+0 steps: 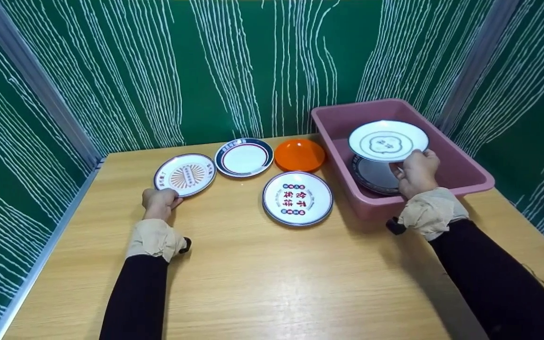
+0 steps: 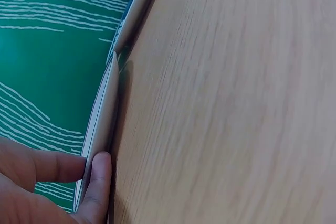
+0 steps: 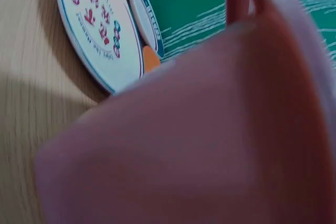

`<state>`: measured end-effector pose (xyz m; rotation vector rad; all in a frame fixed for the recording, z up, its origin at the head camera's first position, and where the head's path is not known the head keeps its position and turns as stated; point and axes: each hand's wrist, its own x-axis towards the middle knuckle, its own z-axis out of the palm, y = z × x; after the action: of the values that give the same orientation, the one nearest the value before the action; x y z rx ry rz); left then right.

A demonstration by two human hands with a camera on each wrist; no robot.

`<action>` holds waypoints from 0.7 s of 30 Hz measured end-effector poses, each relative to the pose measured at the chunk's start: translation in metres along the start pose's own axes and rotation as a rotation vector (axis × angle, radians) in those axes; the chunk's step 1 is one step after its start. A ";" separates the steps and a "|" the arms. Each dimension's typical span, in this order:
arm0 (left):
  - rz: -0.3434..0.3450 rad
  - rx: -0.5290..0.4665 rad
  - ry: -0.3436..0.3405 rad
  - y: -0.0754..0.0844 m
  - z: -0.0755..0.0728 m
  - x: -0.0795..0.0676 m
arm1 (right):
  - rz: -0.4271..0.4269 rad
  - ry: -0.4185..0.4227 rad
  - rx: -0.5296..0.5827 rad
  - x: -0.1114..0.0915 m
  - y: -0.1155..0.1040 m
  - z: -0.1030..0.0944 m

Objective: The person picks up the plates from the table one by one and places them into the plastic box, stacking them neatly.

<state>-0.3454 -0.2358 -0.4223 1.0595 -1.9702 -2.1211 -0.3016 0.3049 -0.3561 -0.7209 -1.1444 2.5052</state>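
My left hand (image 1: 159, 200) pinches the near rim of a white plate (image 1: 186, 174) with an orange sunburst print; in the left wrist view the thumb and a finger (image 2: 100, 174) sit on either side of its edge. Over the pink tub (image 1: 446, 186), my right hand (image 1: 416, 172) grips a white plate (image 1: 389, 137) with a grey-blue flower outline, held tilted. Below that one, inside the tub, lies a plate with a dark patterned rim (image 1: 373, 177), partly covered. The tub's wall (image 3: 184, 145) fills most of the right wrist view, where the right hand is hidden.
On the wooden table (image 1: 272, 274), left of the tub, are a dark-rimmed plate (image 1: 244, 158), an orange plate (image 1: 300, 155) and a white plate with red characters (image 1: 297, 198). Green walls (image 1: 281, 61) with white streaks stand behind and at the sides.
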 end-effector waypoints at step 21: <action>0.026 -0.056 -0.015 -0.004 -0.003 0.000 | 0.172 0.054 0.073 0.005 -0.006 -0.007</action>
<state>-0.3419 -0.2379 -0.4252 1.0059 -1.9085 -2.1632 -0.3014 0.3155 -0.3576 -0.8959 -1.0060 2.6340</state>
